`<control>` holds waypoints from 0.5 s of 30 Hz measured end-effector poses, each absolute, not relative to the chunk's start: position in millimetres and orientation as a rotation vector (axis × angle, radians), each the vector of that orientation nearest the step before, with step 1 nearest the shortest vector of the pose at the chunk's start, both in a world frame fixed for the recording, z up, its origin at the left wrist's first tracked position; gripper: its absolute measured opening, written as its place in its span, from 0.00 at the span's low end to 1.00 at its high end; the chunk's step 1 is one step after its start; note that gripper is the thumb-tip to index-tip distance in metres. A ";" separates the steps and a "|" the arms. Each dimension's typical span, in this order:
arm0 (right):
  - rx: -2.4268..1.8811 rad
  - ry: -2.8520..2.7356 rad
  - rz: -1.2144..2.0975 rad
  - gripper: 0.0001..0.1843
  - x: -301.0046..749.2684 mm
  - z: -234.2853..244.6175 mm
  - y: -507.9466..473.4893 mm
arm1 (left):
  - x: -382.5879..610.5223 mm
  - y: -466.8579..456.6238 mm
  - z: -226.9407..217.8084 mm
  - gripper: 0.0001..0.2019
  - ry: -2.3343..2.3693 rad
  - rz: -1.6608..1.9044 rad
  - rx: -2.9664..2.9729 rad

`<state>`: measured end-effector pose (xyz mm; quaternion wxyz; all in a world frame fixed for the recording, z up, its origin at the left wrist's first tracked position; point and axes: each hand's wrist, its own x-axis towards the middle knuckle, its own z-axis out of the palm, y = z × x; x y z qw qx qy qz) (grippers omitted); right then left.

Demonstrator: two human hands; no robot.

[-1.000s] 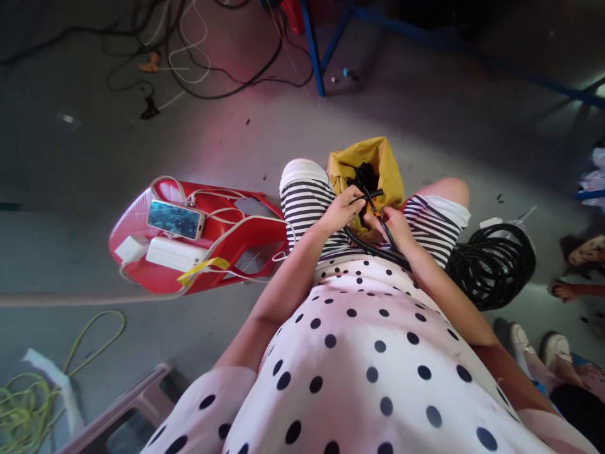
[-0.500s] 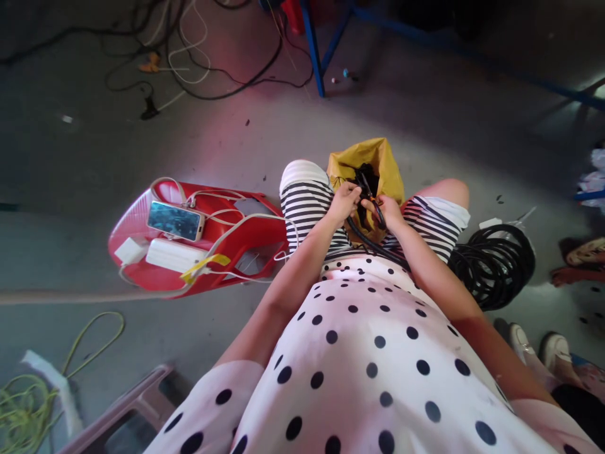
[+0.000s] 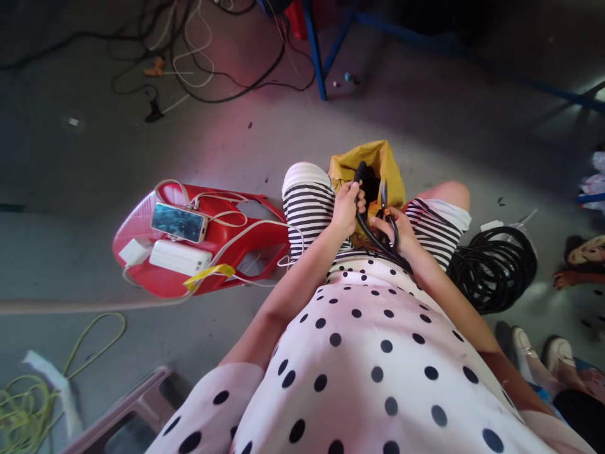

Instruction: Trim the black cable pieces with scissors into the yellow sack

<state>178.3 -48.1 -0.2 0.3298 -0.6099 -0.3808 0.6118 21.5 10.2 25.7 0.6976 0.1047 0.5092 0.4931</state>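
My left hand is closed around a thick black cable, whose end sticks up above my fist. In my right hand is a pair of scissors with black handles and an orange part at the pivot; the blades point away from me. Between my knees stands a yellow bag, its mouth open and dark material inside. Both hands are over the near side of the bag. From my left hand the cable runs back across my lap, under my right wrist.
On my left, a red plastic stool bears a phone, a white power bank and white cords. Coiled black cable lies to my right, near another person's shoes. Loose cables and a blue frame leg are ahead.
My left hand has shifted back from the scissors and now grips the black cable, its end raised. The scissors have moved slightly right, away from the cable, with blades pointing forward.
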 end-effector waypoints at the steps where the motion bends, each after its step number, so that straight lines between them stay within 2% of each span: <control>1: -1.620 -1.031 1.571 0.40 179.6 0.2 -45.6 | 21.1 5.7 26.7 0.11 1.137 1.044 0.278; 6: -1.769 -1.301 1.492 0.41 193.5 -0.3 -36.8 | 9.9 -4.5 29.7 0.11 1.189 0.884 0.470; 15: -1.799 -1.504 1.443 0.38 195.4 1.3 -28.4 | 9.1 -6.0 21.2 0.14 1.152 0.799 0.665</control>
